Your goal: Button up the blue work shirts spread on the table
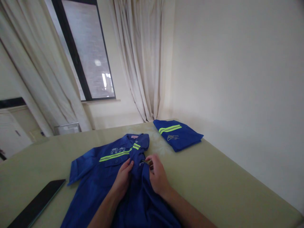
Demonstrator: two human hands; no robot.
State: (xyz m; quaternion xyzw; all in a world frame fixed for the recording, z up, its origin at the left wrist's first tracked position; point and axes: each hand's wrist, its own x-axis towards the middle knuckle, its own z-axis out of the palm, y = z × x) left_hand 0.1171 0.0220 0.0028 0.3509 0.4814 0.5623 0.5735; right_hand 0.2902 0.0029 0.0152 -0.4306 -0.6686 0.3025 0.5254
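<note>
A blue short-sleeved work shirt (pixel 95 174) with yellow-green reflective stripes lies front up before me, its right part bunched and folded over. My left hand (pixel 123 177) is closed on the shirt's front near the middle, thumb on top of the cloth. Close beside it, my right hand (pixel 157 175) is closed around a small dark, metallic-looking tool (pixel 149 162) whose pale tip points left at the fabric. The tool's exact kind is too blurred to tell, and the fingers partly hide it. The right hand also touches the raised blue cloth.
A folded blue garment (pixel 180 134) with a reflective stripe lies at the table's far right, near the wall. At the left front rests a flat black slab-like object (pixel 38 202). The pale green table (pixel 213 190) runs along the wall; curtains (pixel 144 63) and a window stand behind.
</note>
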